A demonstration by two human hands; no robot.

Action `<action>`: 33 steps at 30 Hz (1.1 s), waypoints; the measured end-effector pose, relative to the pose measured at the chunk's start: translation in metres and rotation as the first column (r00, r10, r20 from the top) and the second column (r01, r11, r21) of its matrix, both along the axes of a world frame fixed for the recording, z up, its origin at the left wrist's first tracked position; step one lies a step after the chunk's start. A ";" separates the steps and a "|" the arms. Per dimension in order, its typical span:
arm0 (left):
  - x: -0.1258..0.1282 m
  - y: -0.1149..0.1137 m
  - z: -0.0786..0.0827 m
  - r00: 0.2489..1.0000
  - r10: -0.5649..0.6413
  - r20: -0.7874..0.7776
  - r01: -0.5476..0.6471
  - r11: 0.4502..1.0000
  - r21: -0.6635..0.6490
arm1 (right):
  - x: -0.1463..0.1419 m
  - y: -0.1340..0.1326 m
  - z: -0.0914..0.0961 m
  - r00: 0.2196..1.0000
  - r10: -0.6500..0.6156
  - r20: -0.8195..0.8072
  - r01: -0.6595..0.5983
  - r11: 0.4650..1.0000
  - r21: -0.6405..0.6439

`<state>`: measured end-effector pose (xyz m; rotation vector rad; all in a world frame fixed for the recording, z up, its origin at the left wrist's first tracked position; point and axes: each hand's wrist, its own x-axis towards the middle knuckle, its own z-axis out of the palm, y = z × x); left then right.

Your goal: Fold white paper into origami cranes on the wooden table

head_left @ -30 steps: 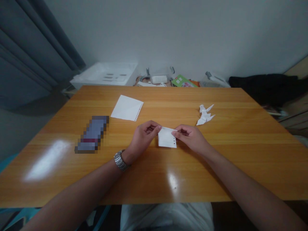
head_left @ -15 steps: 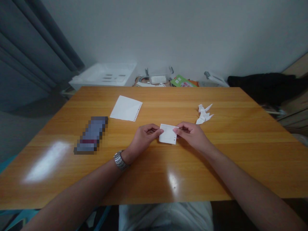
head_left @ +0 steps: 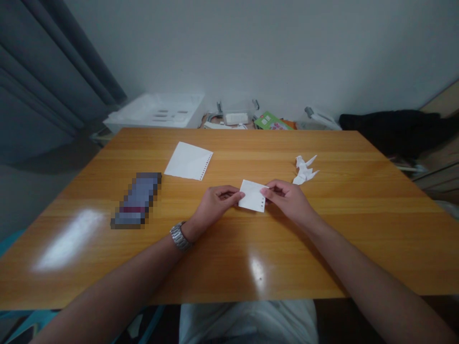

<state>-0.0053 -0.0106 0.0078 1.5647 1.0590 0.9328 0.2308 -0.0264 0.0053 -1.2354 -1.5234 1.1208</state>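
A small white piece of paper (head_left: 252,197) with punched holes along its lower right edge is held up just over the table. My left hand (head_left: 221,199) pinches its left edge, thumb on top. At its right edge my right hand (head_left: 283,195) pinches it the same way; the fingers behind the paper are hidden. Beyond my right hand lies a folded white paper figure (head_left: 304,170) with pointed ends. A larger white sheet (head_left: 188,161) with a row of holes rests flat to the far left of my hands.
On the wooden table (head_left: 222,258), a blurred-out dark phone-like object (head_left: 138,199) lies at the left. Behind the far edge are a white plastic tray (head_left: 154,110), a green booklet (head_left: 272,121) and a white block (head_left: 236,118). Dark cloth (head_left: 394,131) lies at the back right.
The small paper has turned slightly and tilted, so more of its face and more holes show. Both hands keep hold of it, the right one shifted slightly.
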 end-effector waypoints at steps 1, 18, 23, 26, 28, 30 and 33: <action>0.000 0.000 0.000 1.000 -0.024 -0.010 0.024 1.000 -0.012 | 0.001 0.001 0.000 1.000 -0.018 0.000 0.018 1.000 0.007; -0.002 0.002 -0.004 0.997 -0.078 0.013 0.079 0.996 -0.048 | 0.002 0.003 0.000 0.998 -0.058 -0.013 0.058 0.998 -0.010; -0.004 0.003 -0.004 0.991 -0.133 -0.003 0.133 0.991 0.005 | 0.003 0.002 0.000 0.998 -0.059 0.004 0.059 0.998 -0.001; -0.004 0.002 -0.001 0.988 -0.148 -0.043 0.150 0.987 0.056 | 0.004 0.002 0.000 0.999 -0.050 0.000 0.050 0.999 -0.001; -0.004 0.001 0.000 0.988 -0.136 -0.069 0.141 0.987 0.074 | 0.004 0.002 -0.001 0.999 -0.047 -0.016 0.047 0.999 -0.012; -0.003 0.001 0.000 0.988 -0.122 -0.092 0.130 0.987 0.090 | 0.003 0.001 -0.001 0.998 -0.050 -0.029 0.050 0.999 -0.022; -0.002 0.001 -0.001 0.987 -0.118 -0.106 0.129 0.985 0.112 | 0.001 0.001 -0.001 0.998 -0.059 -0.036 0.058 0.998 -0.030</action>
